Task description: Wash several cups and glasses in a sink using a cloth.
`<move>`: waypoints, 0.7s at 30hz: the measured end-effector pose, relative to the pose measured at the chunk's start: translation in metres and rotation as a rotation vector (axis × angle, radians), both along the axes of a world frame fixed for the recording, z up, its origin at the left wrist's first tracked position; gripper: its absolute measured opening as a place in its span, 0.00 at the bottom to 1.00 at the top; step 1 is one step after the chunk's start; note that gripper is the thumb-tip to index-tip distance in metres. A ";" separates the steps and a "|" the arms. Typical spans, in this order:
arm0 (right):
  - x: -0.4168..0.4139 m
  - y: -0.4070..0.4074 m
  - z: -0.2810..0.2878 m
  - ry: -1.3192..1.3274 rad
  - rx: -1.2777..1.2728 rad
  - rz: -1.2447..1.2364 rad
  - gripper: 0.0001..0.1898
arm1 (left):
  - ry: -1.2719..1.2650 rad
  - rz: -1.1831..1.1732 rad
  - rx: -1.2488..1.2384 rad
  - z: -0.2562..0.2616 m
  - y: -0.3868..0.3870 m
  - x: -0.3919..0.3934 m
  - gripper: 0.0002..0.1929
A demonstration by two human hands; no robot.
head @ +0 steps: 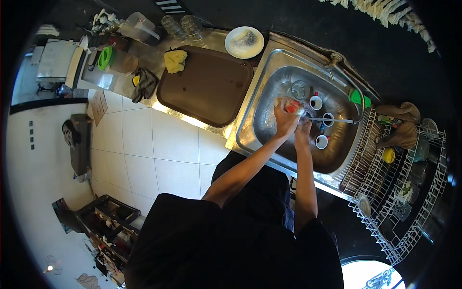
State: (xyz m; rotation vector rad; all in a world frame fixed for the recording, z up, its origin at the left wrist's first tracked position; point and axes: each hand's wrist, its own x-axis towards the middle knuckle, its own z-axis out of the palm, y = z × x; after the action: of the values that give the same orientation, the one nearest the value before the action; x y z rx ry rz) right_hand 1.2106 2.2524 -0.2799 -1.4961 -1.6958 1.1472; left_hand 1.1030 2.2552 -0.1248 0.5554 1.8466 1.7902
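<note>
My left hand (284, 121) is closed around a small red item (292, 106), blurred and partly covered by the fingers, so I cannot tell its exact kind. Close beside it is my right hand (303, 133), its fingertips at the splash and their grip unclear. A stream of water (332, 120) runs from the curved faucet (362, 108) onto both hands. Below them is the stainless steel sink basin (265, 94). A clear drinking glass (300, 89) stands beyond my left hand. Three white-rimmed cups, a far one (316, 103), a middle one (328, 119) and a near one (321, 142), sit to the right.
A brown tray (205, 86) with a yellow cloth (175, 60) lies left of the sink. Behind are a white plate (244, 42) and stacked glasses (190, 27). To the right stands a wire dish rack (379, 206); a green object (359, 98) sits by the faucet.
</note>
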 end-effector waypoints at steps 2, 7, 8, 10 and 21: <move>-0.016 -0.009 0.042 0.714 -0.422 0.085 0.23 | -0.002 -0.029 0.021 -0.009 -0.015 -0.014 0.11; -0.012 -0.009 0.049 0.741 -0.520 -0.012 0.29 | -0.043 -0.031 -0.002 -0.014 -0.008 -0.006 0.11; -0.014 -0.006 0.051 0.376 0.082 0.016 0.26 | -0.043 -0.027 -0.002 -0.015 -0.007 -0.004 0.11; -0.041 0.001 0.117 0.078 0.412 0.201 0.27 | -0.095 -0.004 -0.066 -0.030 -0.015 -0.012 0.10; -0.030 -0.007 0.103 0.014 0.209 -0.042 0.21 | -0.381 -0.066 -0.137 -0.048 -0.011 -0.013 0.19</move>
State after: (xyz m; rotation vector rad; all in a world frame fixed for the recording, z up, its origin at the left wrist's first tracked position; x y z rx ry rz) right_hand 1.1807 2.2453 -0.1774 -1.3840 -1.7092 0.9257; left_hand 1.0897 2.2444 -0.1731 0.2025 1.6490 1.5827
